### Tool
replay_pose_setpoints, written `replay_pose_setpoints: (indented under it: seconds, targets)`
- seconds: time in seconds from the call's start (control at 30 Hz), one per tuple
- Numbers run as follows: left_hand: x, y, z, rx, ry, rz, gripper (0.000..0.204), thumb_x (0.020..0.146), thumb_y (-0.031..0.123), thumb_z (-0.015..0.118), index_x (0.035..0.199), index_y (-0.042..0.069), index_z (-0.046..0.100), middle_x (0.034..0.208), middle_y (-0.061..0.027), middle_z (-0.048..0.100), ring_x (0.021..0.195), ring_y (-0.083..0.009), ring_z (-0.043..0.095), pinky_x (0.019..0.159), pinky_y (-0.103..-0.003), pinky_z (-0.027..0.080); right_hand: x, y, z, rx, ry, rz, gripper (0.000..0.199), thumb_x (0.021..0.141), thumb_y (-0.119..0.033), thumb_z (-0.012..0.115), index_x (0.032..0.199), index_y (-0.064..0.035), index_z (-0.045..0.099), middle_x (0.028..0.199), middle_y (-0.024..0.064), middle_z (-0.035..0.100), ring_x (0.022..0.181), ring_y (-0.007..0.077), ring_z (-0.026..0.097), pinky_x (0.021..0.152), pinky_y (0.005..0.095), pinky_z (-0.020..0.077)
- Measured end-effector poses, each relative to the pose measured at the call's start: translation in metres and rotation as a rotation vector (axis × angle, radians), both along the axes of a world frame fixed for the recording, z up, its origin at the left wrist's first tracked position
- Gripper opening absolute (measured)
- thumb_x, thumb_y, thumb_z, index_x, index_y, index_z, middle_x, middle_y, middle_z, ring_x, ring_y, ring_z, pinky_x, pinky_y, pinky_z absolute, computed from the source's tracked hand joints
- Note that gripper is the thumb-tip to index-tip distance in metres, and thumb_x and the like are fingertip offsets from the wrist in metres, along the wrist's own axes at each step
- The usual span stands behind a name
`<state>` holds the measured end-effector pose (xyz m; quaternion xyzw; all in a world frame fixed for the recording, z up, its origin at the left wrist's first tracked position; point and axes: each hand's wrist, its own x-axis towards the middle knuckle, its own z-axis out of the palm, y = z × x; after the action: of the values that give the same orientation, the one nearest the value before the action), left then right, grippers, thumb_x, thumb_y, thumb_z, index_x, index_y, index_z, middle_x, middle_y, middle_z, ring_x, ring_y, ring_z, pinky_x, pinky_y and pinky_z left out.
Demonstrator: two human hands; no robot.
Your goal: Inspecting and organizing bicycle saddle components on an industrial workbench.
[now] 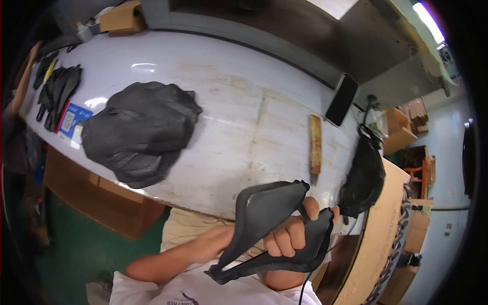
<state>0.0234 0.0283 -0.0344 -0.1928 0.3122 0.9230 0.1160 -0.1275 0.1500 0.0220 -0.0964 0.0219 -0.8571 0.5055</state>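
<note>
My right hand (291, 235) is closed around a black, soft-looking piece with two wide lobes (270, 203) joined at a narrow lower end. Its thumb and fingertips grip the edge between the lobes. My left hand (216, 240) is beside the left lobe, which covers its fingers, so what they do cannot be made out. Beyond my hands, a large heap of dark, wrinkled sheet material (142, 129) lies on the white table (229, 127). A flat, worn yellow-brown tool (315, 145) with a dark tip rests right of centre.
At the right stand a dark phone (341, 100) and a bulky black item (363, 175). Far left are black strips (60, 90), a blue card (73, 119) and another person's arm (24, 79). Cardboard boxes stand at the back left (122, 19) and right (399, 131).
</note>
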Motion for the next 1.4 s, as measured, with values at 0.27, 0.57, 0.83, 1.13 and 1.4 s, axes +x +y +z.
replay_pose_setpoints:
  seconds: [0.27, 0.57, 0.83, 1.13, 1.4]
  targets:
    - [0.058, 0.003, -0.005, -0.820, 0.657, 0.334, 0.038, 0.103, 0.019, 0.034, 0.109, -0.012, 0.055, 0.084, -0.0172, 0.061, 0.070, -0.0336, 0.059, 0.064, -0.040, 0.046, 0.044, 0.012, -0.015, 0.421, 0.175, -0.176, 0.083, 0.095, -0.073, 0.020, 0.151, -0.0130, 0.031, 0.093, 0.0206, 0.063, 0.069, 0.0352, 0.061, 0.066, 0.0475, 0.0515]
    - [0.174, -0.058, -0.006, -0.719, 0.203, 1.658, 0.035, 0.105, 0.036, 0.036, 0.088, 0.008, 0.046, 0.067, -0.0050, 0.046, 0.048, -0.0143, 0.046, 0.040, -0.028, 0.043, 0.046, -0.019, -0.039, 0.556, 0.869, -0.037, 0.092, 0.090, -0.079, 0.010, 0.155, -0.0150, 0.007, 0.095, 0.0232, 0.064, 0.081, 0.0307, 0.065, 0.084, 0.0429, 0.0513]
    - [0.271, -0.099, -0.175, -0.348, -0.618, 1.779, 0.037, 0.106, 0.035, 0.039, 0.113, 0.005, 0.060, 0.097, -0.0036, 0.060, 0.086, -0.0158, 0.057, 0.070, -0.032, 0.047, 0.041, -0.019, -0.040, 0.570, 0.828, -0.048, 0.090, 0.092, -0.077, 0.011, 0.153, -0.0099, 0.016, 0.088, 0.0215, 0.064, 0.075, 0.0290, 0.064, 0.079, 0.0407, 0.0523]
    - [0.179, -0.089, -0.134, -0.706, -0.491, 1.570, 0.026, 0.105, 0.027, 0.046, 0.105, 0.006, 0.060, 0.088, -0.0024, 0.059, 0.075, -0.0124, 0.055, 0.069, -0.027, 0.046, 0.039, -0.011, -0.049, 0.614, 0.780, -0.096, 0.076, 0.100, -0.064, 0.029, 0.137, 0.0022, 0.037, 0.085, 0.0188, 0.065, 0.076, 0.0266, 0.064, 0.078, 0.0405, 0.0510]
    - [0.125, -0.180, -0.013, -1.450, -0.169, 1.323, 0.015, 0.101, 0.012, 0.050, 0.101, 0.001, 0.060, 0.087, -0.0054, 0.059, 0.077, -0.0131, 0.055, 0.073, -0.026, 0.045, 0.030, -0.016, -0.054, 0.563, 0.771, -0.117, 0.057, 0.104, -0.049, 0.037, 0.122, 0.0042, 0.047, 0.080, 0.0175, 0.064, 0.071, 0.0244, 0.062, 0.074, 0.0399, 0.0512]
